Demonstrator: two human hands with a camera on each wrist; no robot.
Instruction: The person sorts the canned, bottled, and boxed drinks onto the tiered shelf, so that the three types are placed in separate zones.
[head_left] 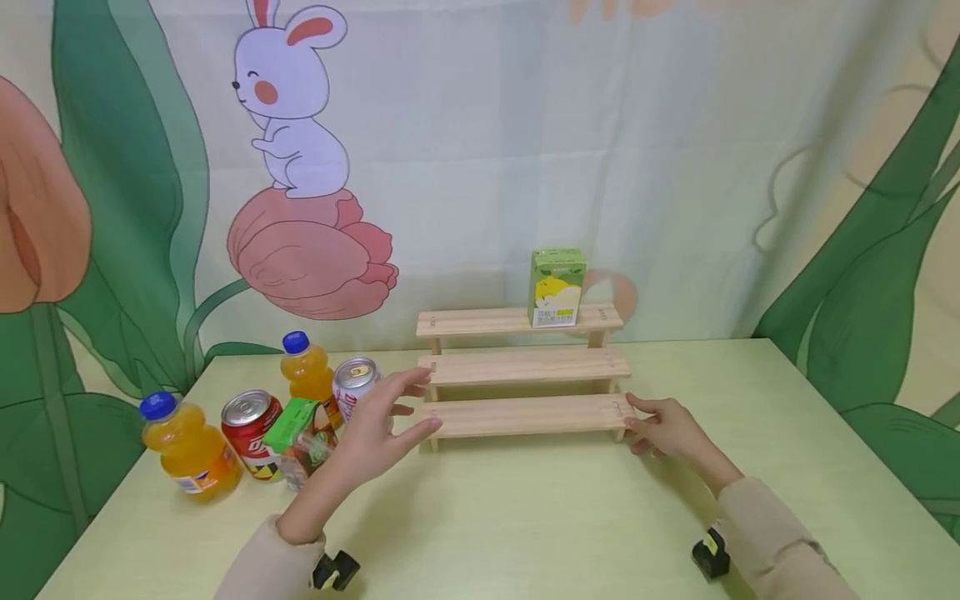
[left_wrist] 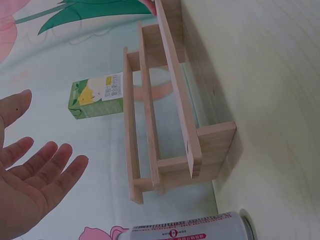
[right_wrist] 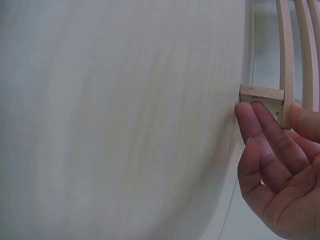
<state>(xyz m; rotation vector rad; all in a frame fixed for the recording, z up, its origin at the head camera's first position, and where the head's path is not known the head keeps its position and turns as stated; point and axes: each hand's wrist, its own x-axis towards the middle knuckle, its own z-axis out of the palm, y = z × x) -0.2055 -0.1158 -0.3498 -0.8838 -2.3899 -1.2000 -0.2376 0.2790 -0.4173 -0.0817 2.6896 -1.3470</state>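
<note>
A three-tier wooden display rack (head_left: 525, 416) stands on the table, its steps rising toward the back. On its top step, right of the middle, a green juice box (head_left: 557, 287) is upright. My left hand (head_left: 390, 417) is beside the rack's left end, thumb and fingers spread; the left wrist view shows those fingers (left_wrist: 52, 167) apart from the wood. At the opposite end, my right hand (head_left: 667, 429) pinches the lowest step's corner. In the right wrist view its thumb (right_wrist: 304, 121) lies against the step, with fingertips at the end support (right_wrist: 261, 93).
Left of the rack cluster two orange drink bottles (head_left: 193, 450) with blue caps, a red can (head_left: 251, 433), a white can (head_left: 356, 383) and a green-topped carton (head_left: 292, 433). The left forearm passes close by them. A printed curtain (head_left: 480, 167) hangs behind the table (head_left: 525, 525).
</note>
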